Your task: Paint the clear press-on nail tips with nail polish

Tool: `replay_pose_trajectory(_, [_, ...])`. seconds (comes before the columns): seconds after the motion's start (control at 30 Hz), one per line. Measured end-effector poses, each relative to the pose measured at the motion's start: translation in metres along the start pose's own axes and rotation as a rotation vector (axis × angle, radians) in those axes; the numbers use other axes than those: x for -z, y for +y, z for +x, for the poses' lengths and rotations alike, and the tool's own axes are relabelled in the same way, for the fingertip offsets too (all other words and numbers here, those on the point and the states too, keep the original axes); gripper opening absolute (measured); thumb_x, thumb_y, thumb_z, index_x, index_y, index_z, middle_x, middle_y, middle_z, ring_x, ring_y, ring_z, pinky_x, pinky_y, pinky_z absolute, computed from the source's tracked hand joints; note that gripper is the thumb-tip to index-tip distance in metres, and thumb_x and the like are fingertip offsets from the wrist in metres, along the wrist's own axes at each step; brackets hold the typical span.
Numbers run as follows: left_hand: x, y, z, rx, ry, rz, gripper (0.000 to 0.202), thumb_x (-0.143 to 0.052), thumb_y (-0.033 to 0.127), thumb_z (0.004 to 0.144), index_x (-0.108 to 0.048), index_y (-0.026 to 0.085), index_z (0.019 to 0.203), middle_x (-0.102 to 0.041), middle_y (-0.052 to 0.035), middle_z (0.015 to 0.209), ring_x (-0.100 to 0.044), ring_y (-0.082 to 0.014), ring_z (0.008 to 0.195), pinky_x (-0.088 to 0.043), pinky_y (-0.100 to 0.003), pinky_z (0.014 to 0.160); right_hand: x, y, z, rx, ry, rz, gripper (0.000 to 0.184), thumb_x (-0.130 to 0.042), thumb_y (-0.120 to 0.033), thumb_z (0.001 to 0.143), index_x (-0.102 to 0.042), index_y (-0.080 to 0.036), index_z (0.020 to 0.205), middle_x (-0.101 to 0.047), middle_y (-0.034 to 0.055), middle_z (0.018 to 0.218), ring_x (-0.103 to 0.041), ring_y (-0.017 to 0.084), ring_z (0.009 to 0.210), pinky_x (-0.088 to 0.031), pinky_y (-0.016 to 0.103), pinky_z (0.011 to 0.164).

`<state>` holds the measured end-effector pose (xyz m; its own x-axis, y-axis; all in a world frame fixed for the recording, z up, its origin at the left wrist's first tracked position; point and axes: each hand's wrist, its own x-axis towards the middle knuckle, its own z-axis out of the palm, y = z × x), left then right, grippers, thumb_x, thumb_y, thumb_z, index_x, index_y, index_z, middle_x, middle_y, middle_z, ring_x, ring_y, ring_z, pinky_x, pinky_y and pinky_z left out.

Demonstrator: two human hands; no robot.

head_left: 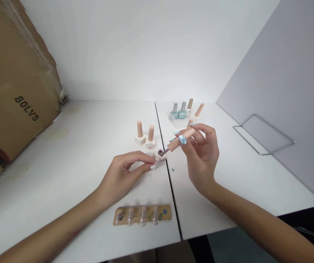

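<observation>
My right hand (203, 157) holds a nail polish brush (180, 140) by its peach cap, slanting down to the left. Its dark stem reaches the mouth of an open polish bottle (162, 157); whether the bristles touch the rim I cannot tell. Beside that bottle, thumb and forefinger of my left hand (131, 166) pinch a small clear nail tip (154, 167). Just beyond stand two capped polish bottles (140, 132) with peach caps. Nearer me lies a brown card strip (142, 215) carrying several clear nail tips.
A clear tray (175, 126) at the back right holds several polish bottles, some teal. On the right lies a bent wire frame (263, 135) by the grey partition. A large cardboard box (20, 80) stands left. A dark seam (173, 197) splits the white table.
</observation>
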<state>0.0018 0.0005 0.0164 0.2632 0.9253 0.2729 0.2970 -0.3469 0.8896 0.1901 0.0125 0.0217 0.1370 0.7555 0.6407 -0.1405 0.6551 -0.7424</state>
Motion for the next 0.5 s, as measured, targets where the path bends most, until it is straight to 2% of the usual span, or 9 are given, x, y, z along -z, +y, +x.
replay_pose_trajectory(0.13, [-0.0002,-0.0019,-0.0001,-0.032,-0.026,-0.020,0.014,-0.067,0.016,0.084,-0.075,0.027,0.084,-0.077,0.0045,0.086,-0.069,-0.0116,0.080,-0.053,-0.020,0.077,-0.0018,-0.0021,-0.0033,0.063,-0.145,0.017,0.031,-0.064,-0.007,0.084,-0.053,-0.024,0.107,-0.069,-0.0031,0.076,-0.071,0.015,0.085,-0.059,0.034,0.077])
replay_pose_trajectory(0.23, [-0.0010,-0.0034,0.0002,-0.040,-0.019,-0.008,0.014,-0.067,0.016,0.084,-0.076,0.027,0.085,-0.077,0.0045,0.087,-0.069,-0.0119,0.081,-0.053,-0.021,0.078,-0.0021,-0.0012,-0.0014,0.027,-0.097,-0.024,0.028,-0.061,-0.008,0.087,-0.051,-0.025,0.107,-0.067,-0.0054,0.071,-0.072,0.014,0.080,-0.059,0.035,0.079])
replay_pose_trajectory(0.37, [-0.0010,-0.0049,-0.0003,-0.047,-0.012,0.008,0.013,-0.068,0.017,0.084,-0.076,0.028,0.085,-0.077,0.0040,0.088,-0.069,-0.0127,0.082,-0.053,-0.022,0.078,0.0000,0.0002,0.0021,-0.019,0.014,-0.070,0.026,-0.062,-0.012,0.088,-0.051,-0.026,0.107,-0.069,-0.0047,0.082,-0.071,0.012,0.071,-0.059,0.033,0.074])
replay_pose_trajectory(0.5, [0.0001,-0.0051,-0.0014,-0.061,-0.021,0.005,0.013,-0.067,0.017,0.085,-0.076,0.027,0.086,-0.077,0.0027,0.087,-0.069,-0.0139,0.082,-0.054,-0.024,0.078,-0.0008,-0.0011,-0.0011,0.067,-0.108,-0.040,0.028,-0.064,-0.011,0.085,-0.053,-0.026,0.107,-0.066,-0.0054,0.071,-0.071,0.015,0.081,-0.060,0.035,0.076])
